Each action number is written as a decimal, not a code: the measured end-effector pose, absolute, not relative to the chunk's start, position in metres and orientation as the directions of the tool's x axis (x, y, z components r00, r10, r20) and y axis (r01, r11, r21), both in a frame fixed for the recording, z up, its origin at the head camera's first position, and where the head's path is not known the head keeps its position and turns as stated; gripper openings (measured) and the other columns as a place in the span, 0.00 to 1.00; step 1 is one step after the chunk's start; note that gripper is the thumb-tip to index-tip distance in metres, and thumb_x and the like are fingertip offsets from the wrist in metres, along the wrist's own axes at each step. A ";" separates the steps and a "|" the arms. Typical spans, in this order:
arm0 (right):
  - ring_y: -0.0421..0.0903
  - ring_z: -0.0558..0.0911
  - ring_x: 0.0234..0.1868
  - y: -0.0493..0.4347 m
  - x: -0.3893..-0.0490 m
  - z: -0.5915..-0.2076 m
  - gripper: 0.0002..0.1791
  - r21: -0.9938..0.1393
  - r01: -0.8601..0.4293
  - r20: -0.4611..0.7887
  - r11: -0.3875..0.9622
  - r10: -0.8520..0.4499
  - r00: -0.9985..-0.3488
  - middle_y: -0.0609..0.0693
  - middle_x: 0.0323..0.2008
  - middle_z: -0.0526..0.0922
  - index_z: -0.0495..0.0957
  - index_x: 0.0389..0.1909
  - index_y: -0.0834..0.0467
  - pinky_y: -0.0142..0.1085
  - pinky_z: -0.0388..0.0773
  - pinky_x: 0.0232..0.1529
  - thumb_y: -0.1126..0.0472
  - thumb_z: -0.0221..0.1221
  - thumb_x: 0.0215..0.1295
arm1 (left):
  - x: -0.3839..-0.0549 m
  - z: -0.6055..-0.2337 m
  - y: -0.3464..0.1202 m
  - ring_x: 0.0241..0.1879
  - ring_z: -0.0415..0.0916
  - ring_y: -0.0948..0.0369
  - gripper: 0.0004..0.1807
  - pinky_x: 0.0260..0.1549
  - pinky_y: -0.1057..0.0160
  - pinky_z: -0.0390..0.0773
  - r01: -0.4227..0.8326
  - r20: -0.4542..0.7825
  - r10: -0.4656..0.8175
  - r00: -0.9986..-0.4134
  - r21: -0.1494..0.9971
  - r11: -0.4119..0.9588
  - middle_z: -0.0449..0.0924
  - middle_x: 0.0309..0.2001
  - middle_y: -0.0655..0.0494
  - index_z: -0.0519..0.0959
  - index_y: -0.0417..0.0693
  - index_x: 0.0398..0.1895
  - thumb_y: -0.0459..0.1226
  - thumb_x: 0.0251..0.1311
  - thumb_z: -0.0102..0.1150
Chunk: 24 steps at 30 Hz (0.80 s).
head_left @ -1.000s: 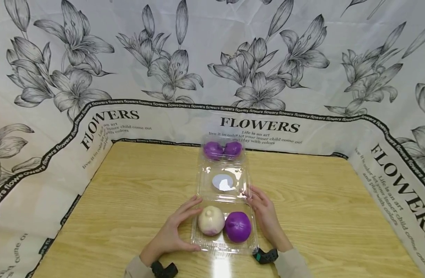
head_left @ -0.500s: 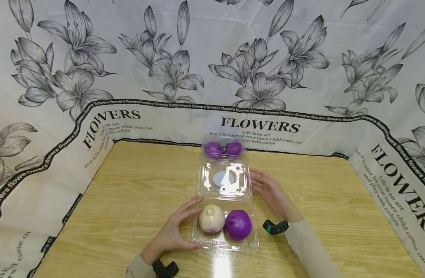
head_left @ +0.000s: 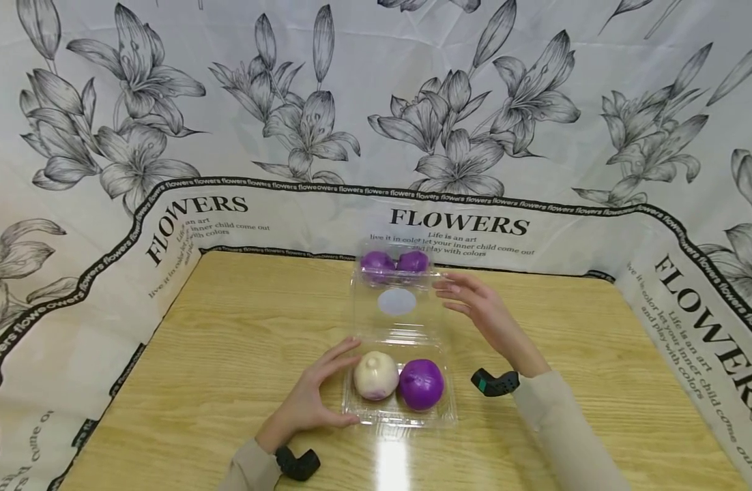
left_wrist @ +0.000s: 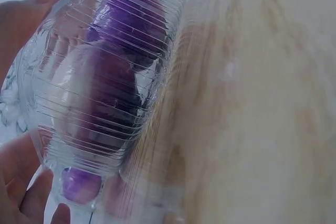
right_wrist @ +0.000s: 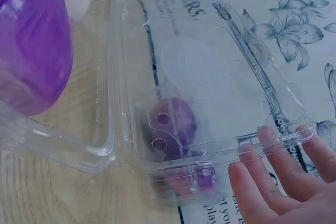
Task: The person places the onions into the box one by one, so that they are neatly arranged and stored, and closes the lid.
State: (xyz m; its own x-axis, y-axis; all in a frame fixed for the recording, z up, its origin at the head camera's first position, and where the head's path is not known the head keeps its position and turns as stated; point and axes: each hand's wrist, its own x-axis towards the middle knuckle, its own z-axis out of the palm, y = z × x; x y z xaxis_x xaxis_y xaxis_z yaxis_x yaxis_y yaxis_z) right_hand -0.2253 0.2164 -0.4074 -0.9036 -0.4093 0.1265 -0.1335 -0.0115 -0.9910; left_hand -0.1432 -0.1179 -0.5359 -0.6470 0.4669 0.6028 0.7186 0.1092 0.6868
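A clear plastic clamshell box lies unfolded on the table, its lid tilted up on the far side. In its base sit a white, purple-tinged bulb like a turnip and a glossy purple bulb like an onion, side by side. My left hand holds the base at its left side, thumb at the near corner and fingers at the far one. The right hand is at the lid's far right corner; in the right wrist view its nearly straight fingers touch the lid's edge from outside.
Behind the lid stands a second clear box with two purple bulbs, near the table's back edge. A flower-printed cloth walls the wooden table at the back and sides. Dark wrist devices sit on both wrists.
My right hand has moved from beside the base to the lid's far corner, and the lid has tipped up. The base, with my left hand on it, has shifted slightly away from me.
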 end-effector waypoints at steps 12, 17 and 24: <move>0.49 0.73 0.65 0.213 -0.167 -0.408 0.17 -0.940 -0.317 0.339 -0.124 -0.396 -0.853 0.60 0.63 0.74 0.67 0.60 0.73 0.38 0.68 0.68 0.68 0.44 0.77 | -0.146 -0.538 -0.119 0.70 0.53 0.33 0.48 0.70 0.41 0.55 0.720 0.610 0.460 -0.646 0.687 0.101 0.61 0.69 0.30 0.71 0.32 0.63 0.40 0.34 0.83; 0.49 0.67 0.70 0.212 -0.145 -0.422 0.15 -0.939 -0.291 0.341 -0.185 -0.374 -0.862 0.61 0.68 0.69 0.75 0.51 0.61 0.33 0.61 0.71 0.66 0.40 0.79 | -0.145 -0.536 -0.120 0.71 0.56 0.40 0.48 0.71 0.44 0.58 0.726 0.615 0.448 -0.648 0.677 0.121 0.61 0.70 0.34 0.72 0.38 0.64 0.45 0.37 0.82; 0.53 0.63 0.72 0.209 -0.128 -0.449 0.13 -0.937 -0.304 0.346 -0.172 -0.345 -0.872 0.68 0.69 0.65 0.74 0.34 0.63 0.32 0.58 0.73 0.72 0.42 0.76 | -0.140 -0.533 -0.120 0.70 0.61 0.46 0.46 0.70 0.48 0.61 0.702 0.600 0.405 -0.690 0.691 0.172 0.63 0.71 0.45 0.74 0.46 0.62 0.48 0.35 0.83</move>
State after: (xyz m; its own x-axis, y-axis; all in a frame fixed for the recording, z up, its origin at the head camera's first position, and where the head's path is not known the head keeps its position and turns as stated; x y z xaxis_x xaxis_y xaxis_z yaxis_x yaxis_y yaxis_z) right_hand -0.1282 0.2093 -0.4492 -0.8724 -0.3451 0.3462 -0.3038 -0.1720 -0.9371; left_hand -0.1404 -0.1199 -0.5335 -0.6900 0.4054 0.5996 0.7017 0.1719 0.6914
